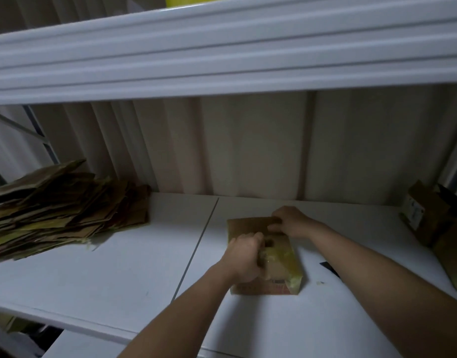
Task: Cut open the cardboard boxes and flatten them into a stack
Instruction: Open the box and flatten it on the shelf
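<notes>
A small brown cardboard box (279,267) with yellowish tape lies on the white table (119,275), right of centre. My left hand (244,259) grips the box's left edge near a hole in its top, fingers curled over it. At the far end, my right hand (289,222) pinches an open flap of the same box. A tall, messy stack of flattened cardboard (59,208) sits at the left against the wall. A dark blade-like tool (330,270) lies on the table just right of the box, partly hidden by my right forearm.
More unflattened boxes (434,223) stand at the right edge of the table. A white shelf (222,55) hangs overhead across the whole width. A corrugated wall (248,151) closes the back. A seam (196,249) runs down the table between stack and box.
</notes>
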